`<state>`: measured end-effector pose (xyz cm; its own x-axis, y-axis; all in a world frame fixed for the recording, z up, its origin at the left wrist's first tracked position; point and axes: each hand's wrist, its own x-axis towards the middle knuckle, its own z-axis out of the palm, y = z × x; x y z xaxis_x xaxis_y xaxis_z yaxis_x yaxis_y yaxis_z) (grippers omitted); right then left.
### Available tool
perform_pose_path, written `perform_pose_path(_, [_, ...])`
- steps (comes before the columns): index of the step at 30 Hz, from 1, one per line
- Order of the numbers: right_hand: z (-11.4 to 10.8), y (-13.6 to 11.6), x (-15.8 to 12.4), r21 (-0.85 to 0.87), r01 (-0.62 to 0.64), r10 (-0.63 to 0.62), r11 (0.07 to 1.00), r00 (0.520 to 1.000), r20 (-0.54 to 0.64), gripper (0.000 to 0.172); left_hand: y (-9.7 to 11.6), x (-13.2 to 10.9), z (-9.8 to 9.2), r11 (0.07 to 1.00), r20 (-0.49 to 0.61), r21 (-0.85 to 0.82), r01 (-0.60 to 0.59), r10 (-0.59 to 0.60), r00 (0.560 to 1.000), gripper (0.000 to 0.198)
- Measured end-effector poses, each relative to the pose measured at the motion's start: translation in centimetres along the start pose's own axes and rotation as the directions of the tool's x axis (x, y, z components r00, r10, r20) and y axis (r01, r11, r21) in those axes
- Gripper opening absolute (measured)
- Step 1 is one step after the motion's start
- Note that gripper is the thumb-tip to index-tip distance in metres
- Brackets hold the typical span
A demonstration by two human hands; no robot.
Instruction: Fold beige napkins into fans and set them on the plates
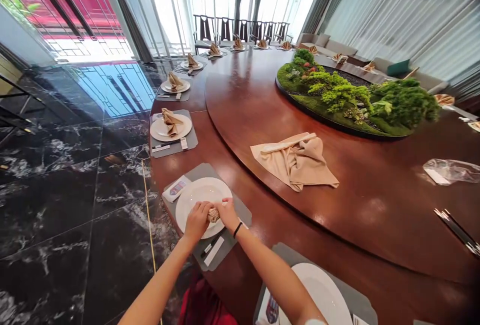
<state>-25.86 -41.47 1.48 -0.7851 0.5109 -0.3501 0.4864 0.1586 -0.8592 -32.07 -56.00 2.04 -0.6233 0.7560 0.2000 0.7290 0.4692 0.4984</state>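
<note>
Over a white plate (195,192), my left hand (198,219) and my right hand (226,213) are closed on a beige napkin (213,215) that is bunched into narrow pleats. Most of the napkin is covered by my fingers. Under the plate lies a grey placemat (240,207), with a printed packet (177,188) at its far left and dark chopsticks in a white paper sleeve (214,252) on the near side. A black band circles my right wrist.
Loose beige napkins (296,160) lie crumpled on the wooden turntable (243,110). Green miniature plants (337,90) fill its middle. Chopsticks (457,232) and a clear plastic bag (452,171) rest at right. Several plates with folded napkins (171,124) line the rim; another plate (318,290) sits nearby.
</note>
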Motion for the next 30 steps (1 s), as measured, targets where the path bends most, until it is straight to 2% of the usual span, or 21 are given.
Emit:
perform_pose_path(2, [1.1,-0.3,1.5,0.062,0.027,-0.036,0.998,0.988,0.150,0.034,-2.5,0.0,0.7,0.979,-0.109,-0.141,0.148,-0.164,0.980,0.033])
perform_pose_path(3, [1.2,-0.3,2.3,0.060,0.086,-0.096,0.994,0.979,0.182,0.033,-3.5,0.0,1.3,0.954,-0.163,-0.216,0.210,-0.247,0.955,0.030])
perform_pose_path(5, [0.9,0.0,4.0,-0.082,0.310,-0.289,0.947,0.936,0.202,0.033,-5.2,-0.1,2.6,0.901,-0.227,-0.325,0.286,-0.368,0.902,0.027])
perform_pose_path(7, [0.5,0.6,5.9,-0.297,0.484,-0.415,0.823,0.870,0.267,0.042,-6.4,-0.3,3.9,0.876,-0.236,-0.372,0.307,-0.409,0.881,0.029])
perform_pose_path(9, [0.5,1.4,7.7,-0.422,0.554,-0.413,0.718,0.827,0.382,0.045,-7.2,-0.5,4.9,0.861,-0.212,-0.402,0.311,-0.418,0.884,0.032])
perform_pose_path(10, [0.7,1.8,8.6,-0.455,0.560,-0.391,0.692,0.821,0.416,0.042,-7.4,-0.6,5.3,0.860,-0.192,-0.403,0.312,-0.413,0.890,0.033])
perform_pose_path(13, [1.3,3.1,10.4,-0.497,0.540,-0.336,0.679,0.831,0.444,0.031,-7.6,-0.9,6.3,0.848,-0.128,-0.433,0.304,-0.392,0.911,0.034])
perform_pose_path(15, [1.6,3.7,11.0,-0.487,0.538,-0.333,0.688,0.830,0.448,0.029,-7.4,-1.4,6.7,0.815,-0.104,-0.497,0.298,-0.397,0.912,0.046])
perform_pose_path(16, [1.7,3.9,11.2,-0.477,0.541,-0.339,0.693,0.828,0.447,0.030,-7.1,-1.7,6.9,0.793,-0.095,-0.525,0.308,-0.414,0.905,0.060])
perform_pose_path(18, [1.7,4.0,11.5,-0.461,0.548,-0.353,0.698,0.824,0.444,0.030,-6.5,-2.6,6.9,0.748,-0.059,-0.547,0.375,-0.481,0.875,0.093])
perform_pose_path(20, [1.8,4.0,11.8,-0.453,0.554,-0.359,0.698,0.818,0.449,0.031,-6.2,-3.4,6.8,0.692,0.020,-0.543,0.476,-0.556,0.831,0.110])
perform_pose_path(22, [1.8,3.8,12.0,-0.443,0.562,-0.361,0.698,0.811,0.460,0.031,-6.2,-3.7,6.6,0.642,0.085,-0.541,0.543,-0.600,0.795,0.097])
perform_pose_path(25, [2.1,3.6,12.3,-0.434,0.568,-0.364,0.699,0.805,0.468,0.029,-7.1,-2.9,6.4,0.646,0.069,-0.519,0.560,-0.621,0.781,0.057])
perform_pose_path(27, [2.4,3.6,12.1,-0.438,0.561,-0.360,0.702,0.811,0.462,0.028,-7.9,-1.9,6.3,0.695,0.042,-0.460,0.552,-0.604,0.796,0.049])
perform_pose_path(30, [2.5,3.7,11.4,-0.458,0.569,-0.348,0.683,0.804,0.482,0.028,-8.6,-0.9,6.6,0.793,0.019,-0.339,0.506,-0.531,0.847,0.037])
